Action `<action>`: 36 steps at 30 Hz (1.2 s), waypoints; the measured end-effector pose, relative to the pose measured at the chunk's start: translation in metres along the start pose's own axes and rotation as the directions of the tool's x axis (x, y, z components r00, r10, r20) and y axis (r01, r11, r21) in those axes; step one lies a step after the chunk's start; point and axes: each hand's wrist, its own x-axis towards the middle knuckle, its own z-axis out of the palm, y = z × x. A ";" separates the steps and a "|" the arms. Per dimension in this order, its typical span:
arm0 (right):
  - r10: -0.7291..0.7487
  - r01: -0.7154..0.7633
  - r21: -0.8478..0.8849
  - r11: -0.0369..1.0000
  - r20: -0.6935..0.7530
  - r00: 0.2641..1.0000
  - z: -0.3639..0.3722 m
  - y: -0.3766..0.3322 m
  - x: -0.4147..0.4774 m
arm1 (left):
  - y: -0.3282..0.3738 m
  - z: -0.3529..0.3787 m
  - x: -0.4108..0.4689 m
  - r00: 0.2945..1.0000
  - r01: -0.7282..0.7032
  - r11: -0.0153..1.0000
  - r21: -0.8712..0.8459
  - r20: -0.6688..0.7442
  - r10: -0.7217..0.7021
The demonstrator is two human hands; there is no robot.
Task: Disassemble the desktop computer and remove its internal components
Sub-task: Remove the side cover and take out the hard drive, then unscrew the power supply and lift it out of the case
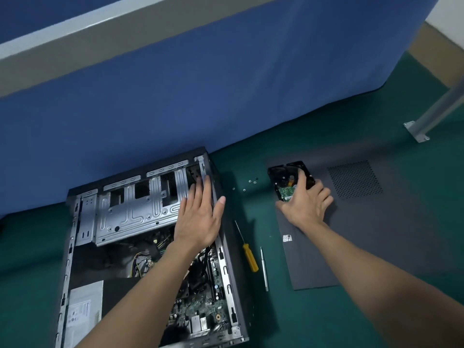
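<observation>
The computer (pixel 227 249) lies open side up at the left of the green counter (pixel 326 317). Its long axis runs away from the person toward a blue partition (pixel 226 84). The left hand (pixel 198 217) is spread flat over its far right corner, and that arm hides part of the board. The right hand (pixel 306 204) grips a hard drive (pixel 286 177) on the grey side panel (pixel 376 227).

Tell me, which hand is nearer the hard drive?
Right. The right hand grips the hard drive on the grey side panel; the left hand is spread over the open computer case, well to the drive's left.
</observation>
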 end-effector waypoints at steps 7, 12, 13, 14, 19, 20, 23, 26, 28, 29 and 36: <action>-0.051 0.049 -0.033 0.998 -0.068 0.996 0.025 -0.007 0.021 | -0.001 0.000 0.002 1.000 0.017 1.000 -0.004 0.023 -0.017; -0.049 0.049 -0.009 0.999 -0.082 0.995 0.038 -0.006 0.030 | 0.000 -0.003 0.003 0.998 0.026 0.999 -0.029 0.052 -0.024; -0.037 0.036 -0.015 0.999 -0.076 0.996 0.038 -0.006 0.031 | -0.001 -0.003 0.003 0.998 0.024 0.999 -0.031 0.062 -0.022; -0.021 0.020 -0.025 0.999 -0.061 0.998 0.038 -0.006 0.032 | -0.001 -0.003 0.003 0.997 0.024 0.999 -0.032 0.073 -0.021; 0.008 -0.002 -0.106 0.994 0.058 0.998 0.024 -0.008 0.034 | -0.003 -0.011 0.006 0.987 0.006 0.999 -0.051 0.158 0.002; 0.010 -0.006 -0.089 0.996 0.046 0.999 0.018 -0.011 0.031 | -0.005 -0.015 0.007 0.986 -0.019 0.998 -0.064 0.167 0.030; -0.055 0.061 0.097 0.993 -0.060 0.997 -0.001 -0.025 0.006 | -0.020 -0.032 0.004 0.983 -0.093 0.994 -0.063 0.153 0.101; -0.205 0.251 0.297 0.921 -0.178 0.962 -0.017 -0.047 -0.034 | -0.043 -0.045 0.000 0.990 -0.072 0.996 0.053 0.122 0.065; -0.350 0.432 0.366 0.824 -0.270 0.897 -0.031 -0.066 -0.069 | -0.060 -0.049 -0.008 0.995 -0.022 0.997 0.074 0.099 0.014; -0.450 0.542 0.366 0.756 -0.311 0.837 -0.037 -0.075 -0.089 | -0.069 -0.050 -0.013 0.996 0.002 0.998 0.060 0.091 -0.007; -0.813 0.884 -0.078 0.460 0.362 0.456 -0.020 -0.118 -0.212 | -0.116 -0.036 -0.054 1.000 0.012 0.997 0.071 0.026 -0.014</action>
